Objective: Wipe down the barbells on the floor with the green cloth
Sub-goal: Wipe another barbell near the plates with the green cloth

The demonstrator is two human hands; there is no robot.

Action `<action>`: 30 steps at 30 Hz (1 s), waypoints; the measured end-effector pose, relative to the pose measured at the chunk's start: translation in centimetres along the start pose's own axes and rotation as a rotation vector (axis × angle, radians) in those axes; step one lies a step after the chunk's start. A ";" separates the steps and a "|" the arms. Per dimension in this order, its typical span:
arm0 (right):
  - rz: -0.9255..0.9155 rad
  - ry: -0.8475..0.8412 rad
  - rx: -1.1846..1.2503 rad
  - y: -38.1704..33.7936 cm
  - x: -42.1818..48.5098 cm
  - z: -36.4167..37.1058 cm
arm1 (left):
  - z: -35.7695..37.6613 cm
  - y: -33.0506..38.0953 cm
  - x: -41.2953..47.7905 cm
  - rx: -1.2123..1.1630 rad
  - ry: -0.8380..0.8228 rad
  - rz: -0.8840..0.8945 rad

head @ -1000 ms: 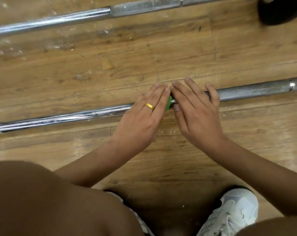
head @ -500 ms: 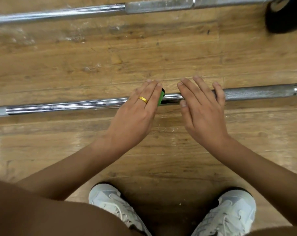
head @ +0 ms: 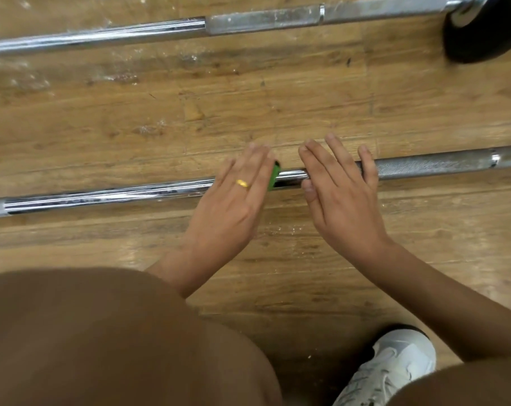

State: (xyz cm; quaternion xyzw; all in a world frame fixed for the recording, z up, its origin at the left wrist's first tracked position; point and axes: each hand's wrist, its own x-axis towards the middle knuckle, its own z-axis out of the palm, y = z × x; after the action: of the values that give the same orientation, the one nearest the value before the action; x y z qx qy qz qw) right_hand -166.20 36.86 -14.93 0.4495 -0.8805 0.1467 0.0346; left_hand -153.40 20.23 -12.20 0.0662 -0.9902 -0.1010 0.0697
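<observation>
The near barbell [head: 102, 196] lies across the wooden floor, shiny on the left and knurled grey on the right. My left hand [head: 233, 206], wearing a gold ring, lies flat over the bar with straight fingers and presses the green cloth [head: 274, 177] onto it. Only a sliver of the cloth shows at the hand's right edge. My right hand [head: 342, 200] rests on the bar just to the right, fingers straight and spread, a short gap of bare bar between the hands. A second barbell [head: 102, 36] lies parallel at the top.
A black weight plate [head: 482, 33] sits on the far barbell's right end at the top right corner. My knee [head: 102, 341] fills the lower left, and a white shoe [head: 389, 367] stands at the lower right. White dust speckles the floor [head: 277, 112].
My left hand has slid left along the near bar with the cloth, away from my right hand, opening a gap of bare bar. My right hand has stayed in place on the bar.
</observation>
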 end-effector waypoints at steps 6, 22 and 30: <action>0.001 0.040 0.001 0.1 0.6 0.6 | 0.2 -0.7 -1.3 -0.064 0.076 -0.180; -0.103 0.174 0.016 2.2 2.8 2.3 | -1.2 -5.3 2.6 0.097 -0.165 0.249; -0.096 0.139 0.021 2.0 3.1 2.0 | -0.8 -5.4 3.0 0.045 -0.196 0.243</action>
State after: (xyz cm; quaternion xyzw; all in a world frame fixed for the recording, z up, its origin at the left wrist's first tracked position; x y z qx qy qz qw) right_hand -169.48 34.97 -16.68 0.4803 -0.8517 0.1852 0.0980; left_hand -155.60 14.42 -12.19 -0.0629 -0.9950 -0.0755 -0.0169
